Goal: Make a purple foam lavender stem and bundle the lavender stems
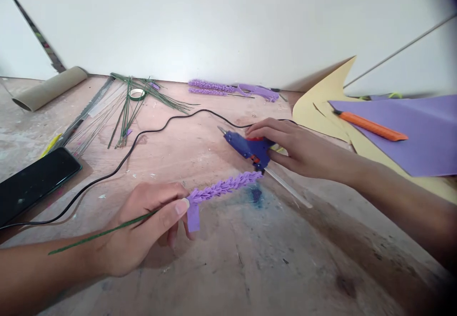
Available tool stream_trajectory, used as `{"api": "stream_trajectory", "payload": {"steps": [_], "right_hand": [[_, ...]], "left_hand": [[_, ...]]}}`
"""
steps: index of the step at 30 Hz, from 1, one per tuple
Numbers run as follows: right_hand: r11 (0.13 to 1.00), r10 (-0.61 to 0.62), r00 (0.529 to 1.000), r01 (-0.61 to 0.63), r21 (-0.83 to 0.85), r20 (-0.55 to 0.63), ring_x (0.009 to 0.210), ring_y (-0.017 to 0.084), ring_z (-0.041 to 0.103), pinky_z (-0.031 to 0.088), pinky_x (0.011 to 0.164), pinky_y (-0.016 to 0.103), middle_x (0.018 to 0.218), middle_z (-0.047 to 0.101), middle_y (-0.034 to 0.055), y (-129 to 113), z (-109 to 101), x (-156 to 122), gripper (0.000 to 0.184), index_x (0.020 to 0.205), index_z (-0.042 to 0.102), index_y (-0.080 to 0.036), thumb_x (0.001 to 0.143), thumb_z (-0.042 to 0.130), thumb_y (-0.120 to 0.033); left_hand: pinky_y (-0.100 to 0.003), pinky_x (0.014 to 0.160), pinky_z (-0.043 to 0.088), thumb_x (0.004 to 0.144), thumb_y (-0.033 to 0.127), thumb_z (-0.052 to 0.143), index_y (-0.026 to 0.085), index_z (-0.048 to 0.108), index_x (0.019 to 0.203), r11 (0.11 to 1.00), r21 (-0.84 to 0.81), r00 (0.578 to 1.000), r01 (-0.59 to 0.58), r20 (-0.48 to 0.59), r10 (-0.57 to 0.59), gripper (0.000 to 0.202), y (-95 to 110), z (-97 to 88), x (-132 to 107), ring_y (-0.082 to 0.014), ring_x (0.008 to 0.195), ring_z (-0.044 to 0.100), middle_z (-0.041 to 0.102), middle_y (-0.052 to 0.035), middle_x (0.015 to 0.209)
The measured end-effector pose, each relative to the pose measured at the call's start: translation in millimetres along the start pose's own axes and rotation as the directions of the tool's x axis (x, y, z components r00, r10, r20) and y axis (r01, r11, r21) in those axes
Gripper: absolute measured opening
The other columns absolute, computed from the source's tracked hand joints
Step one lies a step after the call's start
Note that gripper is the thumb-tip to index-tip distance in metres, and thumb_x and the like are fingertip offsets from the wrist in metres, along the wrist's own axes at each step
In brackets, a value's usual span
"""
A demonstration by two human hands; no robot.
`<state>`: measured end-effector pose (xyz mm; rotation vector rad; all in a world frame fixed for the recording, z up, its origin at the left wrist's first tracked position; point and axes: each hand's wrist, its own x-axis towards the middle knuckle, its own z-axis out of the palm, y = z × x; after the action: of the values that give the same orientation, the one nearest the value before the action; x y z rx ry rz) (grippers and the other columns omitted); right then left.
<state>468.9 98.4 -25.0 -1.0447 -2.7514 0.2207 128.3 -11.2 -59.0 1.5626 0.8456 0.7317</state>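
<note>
Between the thumb and fingers of my left hand (146,225) is a purple artificial lavender flower (226,186), its spike pointing right. A green wrapped stem (103,232) runs back from it over my wrist. From the pinch hangs a short loose end of purple strip (193,218). My right hand (296,147) has its fingers around the handle of a blue glue gun (240,144), which lies low at the tabletop with its nozzle to the upper left. A clear glue stick (287,187) sticks out of its back. The gun's handle is partly hidden by my fingers.
A black cord (135,140) snakes across the table (214,268). Left are a phone (43,182), a cardboard tube (52,87), green wires (124,111) and a tape roll (137,94). Finished lavender spikes (210,86) lie behind. An orange cutter (373,125) rests on purple sheet (424,144).
</note>
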Motion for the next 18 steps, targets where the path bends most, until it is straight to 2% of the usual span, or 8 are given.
{"api": "stream_trajectory", "payload": {"steps": [2,5,8,10,13,15,18], "right_hand": [[0.996,-0.023,0.987,0.036,0.077,-0.161,0.118,0.031,0.06,0.054,0.092,0.048,0.128,0.061,0.0139,-7.0,4.6,1.1,0.034,0.124,0.055,-0.025,0.091,0.053,-0.017],[0.975,0.0,0.918,0.088,0.204,-0.397,0.109,0.028,0.06,0.053,0.079,0.041,0.117,0.061,0.0112,-29.8,15.7,0.5,0.028,0.117,0.053,-0.027,0.091,0.06,-0.019],[0.93,0.113,0.85,0.091,0.355,-0.515,0.095,0.024,0.064,0.052,0.078,0.037,0.1,0.062,0.0056,-64.2,27.5,-4.4,0.021,0.109,0.057,-0.025,0.091,0.062,-0.017],[0.885,0.168,0.873,0.071,0.46,-0.458,0.085,0.019,0.065,0.052,0.071,0.032,0.095,0.064,0.0043,-85.8,33.4,-9.5,0.018,0.108,0.059,-0.023,0.092,0.059,-0.014],[0.818,0.128,0.903,0.138,0.558,-0.41,0.082,0.017,0.064,0.052,0.069,0.03,0.093,0.065,0.0045,-104.2,40.1,-16.1,0.01,0.1,0.059,-0.021,0.092,0.058,-0.016],[0.805,0.098,0.92,0.151,0.573,-0.38,0.085,0.018,0.064,0.053,0.072,0.031,0.095,0.063,0.0061,-106.3,44.6,-18.0,0.006,0.097,0.059,-0.021,0.095,0.057,-0.025],[0.803,-0.004,0.938,0.21,0.558,-0.348,0.079,0.017,0.062,0.052,0.067,0.029,0.092,0.061,0.0067,-102.3,51.0,-18.0,0.017,0.098,0.057,-0.02,0.1,0.052,-0.036]], "left_hand": [[-0.017,0.053,0.043,0.105,0.04,0.046,0.017,0.07,0.076,0.997,-0.055,0.999,0.047,-0.021,-0.048,0.044,0.5,1.8,0.9,-0.0077,0.055,0.059,0.062,0.001,0.062],[-0.018,0.049,0.045,0.102,0.041,0.051,0.016,0.068,0.073,0.964,-0.204,0.981,0.17,-0.056,-0.185,0.042,1.8,4.3,5.0,-0.0087,0.05,0.059,0.069,-0.0017,0.066],[-0.019,0.047,0.046,0.099,0.042,0.054,0.014,0.068,0.07,0.928,-0.291,0.961,0.233,-0.078,-0.266,0.042,1.6,5.5,9.2,-0.01,0.048,0.058,0.071,-0.0046,0.066],[-0.021,0.049,0.048,0.099,0.042,0.055,0.014,0.069,0.07,0.917,-0.335,0.964,0.218,-0.075,-0.256,0.042,0.4,5.8,10.0,-0.0112,0.05,0.059,0.071,-0.0053,0.067],[-0.023,0.051,0.048,0.098,0.043,0.056,0.014,0.069,0.069,0.88,-0.431,0.963,0.2,-0.08,-0.258,0.043,-1.2,6.8,8.5,-0.0137,0.055,0.06,0.069,-0.0062,0.069],[-0.024,0.051,0.046,0.097,0.045,0.056,0.014,0.07,0.07,0.87,-0.447,0.956,0.208,-0.095,-0.277,0.044,-1.5,7.3,7.0,-0.0143,0.055,0.059,0.068,-0.0069,0.068],[-0.025,0.054,0.048,0.099,0.047,0.053,0.014,0.071,0.072,0.885,-0.402,0.955,0.235,-0.072,-0.286,0.046,-2.6,6.7,5.5,-0.0144,0.055,0.059,0.067,-0.0065,0.066]]}}
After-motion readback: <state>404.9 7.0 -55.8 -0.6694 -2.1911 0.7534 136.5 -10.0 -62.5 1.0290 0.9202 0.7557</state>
